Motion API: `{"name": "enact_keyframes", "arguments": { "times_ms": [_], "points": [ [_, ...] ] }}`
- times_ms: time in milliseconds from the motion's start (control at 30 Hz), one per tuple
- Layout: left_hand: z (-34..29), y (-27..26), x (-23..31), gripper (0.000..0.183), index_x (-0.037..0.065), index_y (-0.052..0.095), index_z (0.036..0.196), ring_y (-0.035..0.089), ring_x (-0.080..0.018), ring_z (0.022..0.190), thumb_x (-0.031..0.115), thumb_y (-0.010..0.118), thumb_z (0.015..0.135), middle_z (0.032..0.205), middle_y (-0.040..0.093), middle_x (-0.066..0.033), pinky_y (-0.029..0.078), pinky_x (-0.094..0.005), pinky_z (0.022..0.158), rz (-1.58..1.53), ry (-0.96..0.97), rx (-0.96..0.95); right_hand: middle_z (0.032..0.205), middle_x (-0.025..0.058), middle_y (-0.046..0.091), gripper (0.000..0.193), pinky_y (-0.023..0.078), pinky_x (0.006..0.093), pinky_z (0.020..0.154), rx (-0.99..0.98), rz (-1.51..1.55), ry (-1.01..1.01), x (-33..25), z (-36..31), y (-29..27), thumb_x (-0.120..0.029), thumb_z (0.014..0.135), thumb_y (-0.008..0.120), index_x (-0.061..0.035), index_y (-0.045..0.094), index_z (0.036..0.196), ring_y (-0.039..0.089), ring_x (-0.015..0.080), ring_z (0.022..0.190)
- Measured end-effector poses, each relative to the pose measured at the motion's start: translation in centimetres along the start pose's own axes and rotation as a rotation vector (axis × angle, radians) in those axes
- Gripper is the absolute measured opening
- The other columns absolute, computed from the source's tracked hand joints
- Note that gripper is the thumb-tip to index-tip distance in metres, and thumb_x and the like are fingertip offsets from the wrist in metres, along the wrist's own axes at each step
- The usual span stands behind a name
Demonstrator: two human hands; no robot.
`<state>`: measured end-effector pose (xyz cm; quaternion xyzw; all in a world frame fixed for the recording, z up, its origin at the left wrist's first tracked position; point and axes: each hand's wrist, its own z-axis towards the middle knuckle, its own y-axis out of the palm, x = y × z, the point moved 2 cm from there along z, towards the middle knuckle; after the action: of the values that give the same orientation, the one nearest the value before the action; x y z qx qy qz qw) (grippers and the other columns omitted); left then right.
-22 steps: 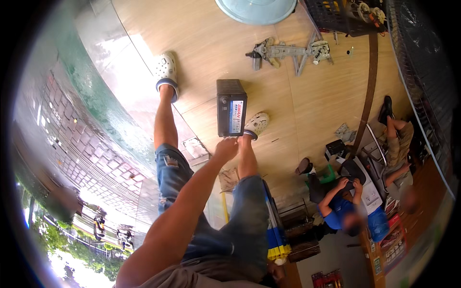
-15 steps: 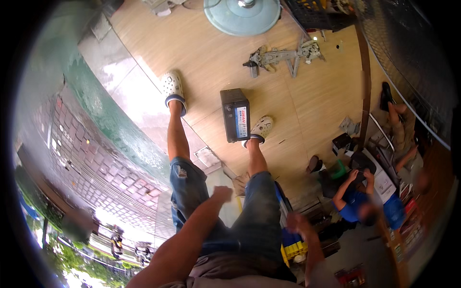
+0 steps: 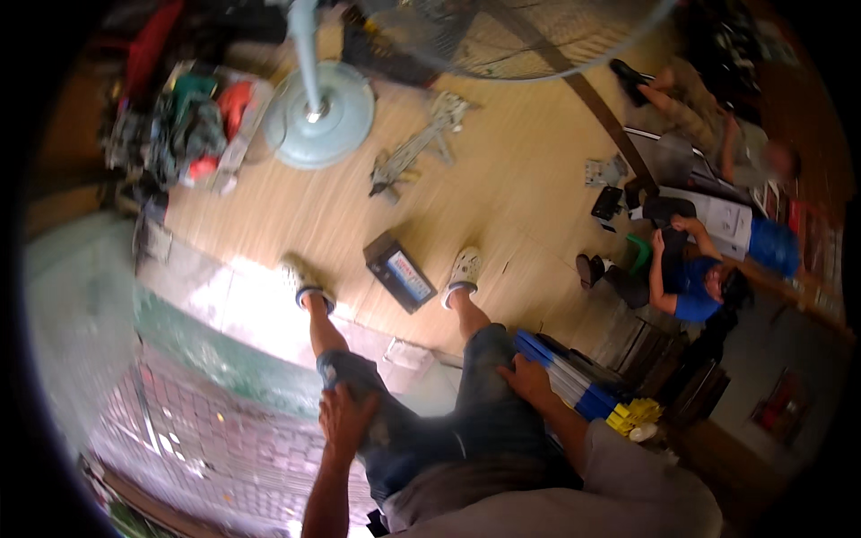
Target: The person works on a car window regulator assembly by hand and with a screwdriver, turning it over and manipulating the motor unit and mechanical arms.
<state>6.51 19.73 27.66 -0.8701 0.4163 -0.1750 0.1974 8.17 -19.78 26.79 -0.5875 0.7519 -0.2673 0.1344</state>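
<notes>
My left hand [image 3: 345,420] lies on the left leg of my denim shorts [image 3: 359,375], fingers apart and holding nothing. On the other thigh rests my right hand [image 3: 527,380], its fingers stretched over the cloth. A black car battery [image 3: 381,254] with a white and blue label stands on the floor between my feet. It is nearer to the right clog [image 3: 465,269] than to the left clog [image 3: 300,278]. Beyond the battery lies a grey metal window regulator [image 3: 413,152], apart from both hands.
A pale blue round fan base [image 3: 336,117] stands ahead, beside a heap of parts [image 3: 193,134]. At the right, a person in blue [image 3: 698,282] sits near another person [image 3: 717,134]. Blue and white boxes [image 3: 565,377] stand beside my right knee. A wet sill [image 3: 215,359] runs behind my left foot.
Both hands have come down onto my thighs from the air. The view has turned, so the battery and metal part appear farther left, and more of the fan shows.
</notes>
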Motion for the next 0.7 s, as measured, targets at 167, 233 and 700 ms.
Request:
{"name": "enact_keyframes", "arguments": {
  "times_ms": [167, 233, 700],
  "points": [
    [0.6, 1.1, -1.8, 0.043, 0.006, 0.063, 0.101, 0.066, -0.0455, 0.088, 0.047, 0.061, 0.088, 0.088, 0.067, -0.0244, 0.052, -0.0548, 0.078, 0.203, 0.044, -0.03, 0.088, 0.0206, 0.067, 0.034, 0.05, 0.051, 0.076, -0.078, 0.12, -0.147, -0.2, -2.3, -1.3, -0.045, 0.09, 0.059, -0.0111, 0.06, 0.098, 0.065, 0.0415, 0.085],
    [0.5, 0.9, -1.9, 0.04, 0.007, 0.066, 0.092, 0.068, -0.0439, 0.082, 0.047, 0.06, 0.089, 0.079, 0.069, -0.0223, 0.053, -0.0551, 0.075, 0.295, 0.056, -0.028, 0.089, 0.0194, 0.068, 0.03, 0.05, 0.0505, 0.076, -0.137, 0.17, -0.203, -0.3, -3.2, -3.9, -0.042, 0.09, 0.058, -0.0127, 0.061, 0.097, 0.065, 0.041, 0.085],
    [0.3, -5.2, 8.3, 0.047, 0.004, 0.072, 0.102, 0.071, -0.0324, 0.085, 0.048, 0.064, 0.086, 0.085, 0.072, -0.018, 0.053, -0.0431, 0.076, 0.478, 0.366, -0.563, 0.094, 0.015, 0.069, 0.027, 0.051, 0.0469, 0.079, -0.329, 0.5, -0.503, 6.5, -1.5, -6.3, -0.038, 0.092, 0.055, -0.0117, 0.064, 0.094, 0.066, 0.0371, 0.087]
  ]
}}
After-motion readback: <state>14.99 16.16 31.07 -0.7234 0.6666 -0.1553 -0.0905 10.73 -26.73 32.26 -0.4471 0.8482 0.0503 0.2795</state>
